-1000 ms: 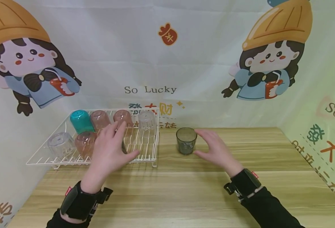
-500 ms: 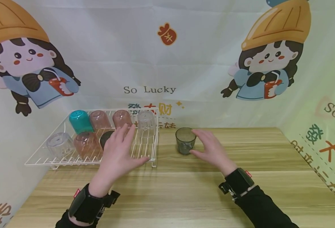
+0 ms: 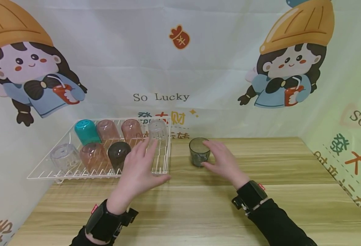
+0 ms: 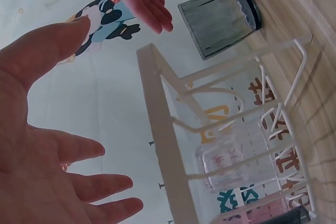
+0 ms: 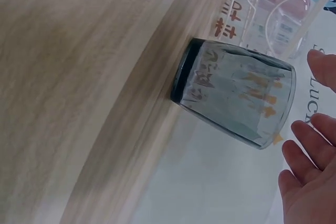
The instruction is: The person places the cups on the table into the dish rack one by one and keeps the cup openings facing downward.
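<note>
A grey-tinted glass (image 3: 199, 155) stands upright on the wooden table, mouth up, just right of the rack. My right hand (image 3: 225, 163) is beside it, thumb and fingers spread around its right side; the right wrist view shows a gap between the fingers (image 5: 304, 153) and the glass (image 5: 239, 95). My left hand (image 3: 140, 172) hovers over the front right part of the white wire rack (image 4: 163, 129), thumb spread wide and holding nothing. Just left of that hand, a dark glass (image 3: 118, 155) sits upside down on the rack, partly hidden.
Other upturned glasses share the rack: a teal one (image 3: 87, 131), several pink ones such as the front one (image 3: 94, 155), and clear ones at the front left (image 3: 64, 155) and back right (image 3: 157, 130). A printed cloth (image 3: 217, 112) hangs behind the table.
My left hand has moved right and toward me, away from the dark glass, which now shows more. My right hand has shifted slightly left along the grey glass, which stays in place.
</note>
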`<move>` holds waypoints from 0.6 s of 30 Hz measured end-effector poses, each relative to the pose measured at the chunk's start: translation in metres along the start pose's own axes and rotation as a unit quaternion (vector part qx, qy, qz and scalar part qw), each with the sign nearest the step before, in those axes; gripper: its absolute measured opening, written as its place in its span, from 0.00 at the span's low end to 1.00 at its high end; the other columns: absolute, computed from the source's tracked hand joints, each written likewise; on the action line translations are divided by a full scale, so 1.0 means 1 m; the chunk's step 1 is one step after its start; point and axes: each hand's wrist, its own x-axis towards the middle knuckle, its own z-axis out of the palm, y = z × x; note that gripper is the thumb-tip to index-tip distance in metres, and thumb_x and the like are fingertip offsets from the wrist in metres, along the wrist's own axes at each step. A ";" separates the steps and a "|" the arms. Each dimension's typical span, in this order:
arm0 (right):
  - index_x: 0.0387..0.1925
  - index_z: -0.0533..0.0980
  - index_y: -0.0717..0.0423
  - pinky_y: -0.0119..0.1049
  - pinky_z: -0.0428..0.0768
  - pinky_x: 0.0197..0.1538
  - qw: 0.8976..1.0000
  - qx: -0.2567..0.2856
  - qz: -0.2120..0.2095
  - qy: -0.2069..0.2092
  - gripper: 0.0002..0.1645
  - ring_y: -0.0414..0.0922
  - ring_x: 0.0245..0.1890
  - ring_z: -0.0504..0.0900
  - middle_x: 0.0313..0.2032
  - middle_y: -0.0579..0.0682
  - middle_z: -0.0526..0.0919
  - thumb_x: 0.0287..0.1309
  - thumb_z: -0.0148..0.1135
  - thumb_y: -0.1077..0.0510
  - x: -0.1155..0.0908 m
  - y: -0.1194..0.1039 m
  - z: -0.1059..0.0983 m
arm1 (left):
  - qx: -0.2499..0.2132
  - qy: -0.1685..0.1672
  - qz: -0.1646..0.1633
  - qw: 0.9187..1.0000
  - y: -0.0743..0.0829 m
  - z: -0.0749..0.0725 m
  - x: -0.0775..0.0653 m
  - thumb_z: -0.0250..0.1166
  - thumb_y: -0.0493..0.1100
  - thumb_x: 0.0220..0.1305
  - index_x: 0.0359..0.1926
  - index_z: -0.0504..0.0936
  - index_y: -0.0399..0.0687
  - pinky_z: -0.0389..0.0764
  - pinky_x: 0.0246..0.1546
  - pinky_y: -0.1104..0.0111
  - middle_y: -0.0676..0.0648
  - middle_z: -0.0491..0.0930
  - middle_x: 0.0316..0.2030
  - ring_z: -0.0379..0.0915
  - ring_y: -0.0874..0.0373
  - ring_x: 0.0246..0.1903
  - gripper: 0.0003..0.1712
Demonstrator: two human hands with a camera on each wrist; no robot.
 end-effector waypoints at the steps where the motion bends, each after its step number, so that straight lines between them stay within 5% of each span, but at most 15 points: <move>1: 0.64 0.65 0.62 0.50 0.62 0.68 1.000 -0.003 -0.004 0.002 0.45 0.55 0.62 0.69 0.61 0.59 0.72 0.46 0.73 0.51 0.000 0.000 0.001 | 0.000 -0.001 0.002 1.000 0.001 0.001 0.000 0.74 0.67 0.36 0.71 0.56 0.44 0.57 0.62 0.38 0.34 0.54 0.70 0.51 0.35 0.67 0.64; 18: 0.63 0.66 0.58 0.45 0.70 0.64 0.999 -0.045 -0.024 -0.012 0.41 0.51 0.60 0.71 0.59 0.55 0.74 0.48 0.72 0.53 0.008 -0.007 0.013 | -0.020 -0.016 0.018 1.000 0.016 0.015 0.003 0.74 0.67 0.36 0.72 0.56 0.47 0.55 0.63 0.37 0.36 0.54 0.70 0.49 0.36 0.68 0.64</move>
